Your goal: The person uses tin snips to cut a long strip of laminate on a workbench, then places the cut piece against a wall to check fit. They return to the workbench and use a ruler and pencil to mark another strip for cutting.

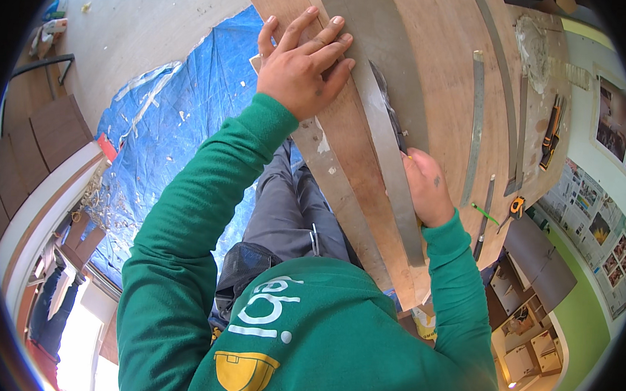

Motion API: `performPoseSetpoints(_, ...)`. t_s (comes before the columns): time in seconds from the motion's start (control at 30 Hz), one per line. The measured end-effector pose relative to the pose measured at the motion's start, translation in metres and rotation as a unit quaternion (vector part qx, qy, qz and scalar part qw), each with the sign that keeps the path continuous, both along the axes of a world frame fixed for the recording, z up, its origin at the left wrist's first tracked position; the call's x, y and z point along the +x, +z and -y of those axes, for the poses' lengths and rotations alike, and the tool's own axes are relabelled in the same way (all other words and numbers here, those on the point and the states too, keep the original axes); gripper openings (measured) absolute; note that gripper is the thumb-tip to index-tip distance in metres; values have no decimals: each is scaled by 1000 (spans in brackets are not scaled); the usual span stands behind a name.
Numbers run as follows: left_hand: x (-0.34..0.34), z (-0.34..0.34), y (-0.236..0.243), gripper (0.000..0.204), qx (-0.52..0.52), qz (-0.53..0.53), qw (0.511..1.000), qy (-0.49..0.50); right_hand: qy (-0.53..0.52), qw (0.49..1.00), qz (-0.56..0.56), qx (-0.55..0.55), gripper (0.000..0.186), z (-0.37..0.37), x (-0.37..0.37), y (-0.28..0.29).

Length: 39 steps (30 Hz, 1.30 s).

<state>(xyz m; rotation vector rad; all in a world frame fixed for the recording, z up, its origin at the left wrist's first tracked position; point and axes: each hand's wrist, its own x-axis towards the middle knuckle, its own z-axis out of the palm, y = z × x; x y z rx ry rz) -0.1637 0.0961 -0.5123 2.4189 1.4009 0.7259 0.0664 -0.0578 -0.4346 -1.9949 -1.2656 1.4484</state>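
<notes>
My left hand [301, 69] lies with fingers apart on a wooden board [350, 148] and the upper end of a long grey metal straightedge [385, 150]. My right hand [428, 186] is closed beside the straightedge's lower half, its fingertips turned under and hidden, on something I cannot make out. A dark, crinkled strip [390, 104] runs from near my left fingers toward my right hand along the straightedge. A wide grey sheet [379, 31] lies on the worktop to the right of it. A scuffed pale board [322, 147] runs along the worktop's near side, by my legs.
The plywood worktop [450, 83] carries loose thin strips [475, 119], a green stick [485, 213], a tape measure [516, 206] and orange-and-black tools [553, 132]. Blue tarp [169, 140] covers the floor at left. Cabinets [525, 302] and a wall with newspaper [591, 221] are at right.
</notes>
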Motion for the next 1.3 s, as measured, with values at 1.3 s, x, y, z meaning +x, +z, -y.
performPoseSetpoints(1.3, -12, -50, -2, 38, 7, -12, 1000, 28, -49, 997, -10, -54, 32, -19, -9, 12)
